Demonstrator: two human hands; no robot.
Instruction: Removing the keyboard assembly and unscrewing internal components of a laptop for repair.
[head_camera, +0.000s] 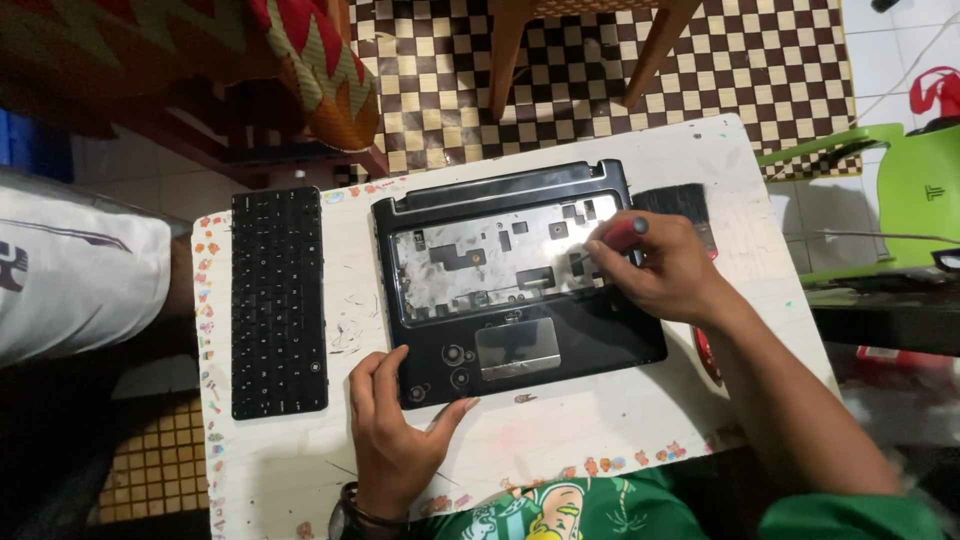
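Observation:
A black laptop base (560, 335) with its keyboard removed lies on a small white table (560, 430), showing a bare metal tray (470, 265). My right hand (665, 270) grips a red-handled screwdriver (622, 236), tip down on the tray's right side. My left hand (395, 420) rests on the table and steadies the laptop's front left corner, thumb along its edge. The detached black keyboard (278, 300) lies to the left of the laptop.
A black brush (682, 202) lies behind my right hand. Wooden chair legs (505, 55) stand on a checkered mat beyond the table. A green plastic item (915, 195) sits at the right. A patterned cushion (320, 70) is at the upper left.

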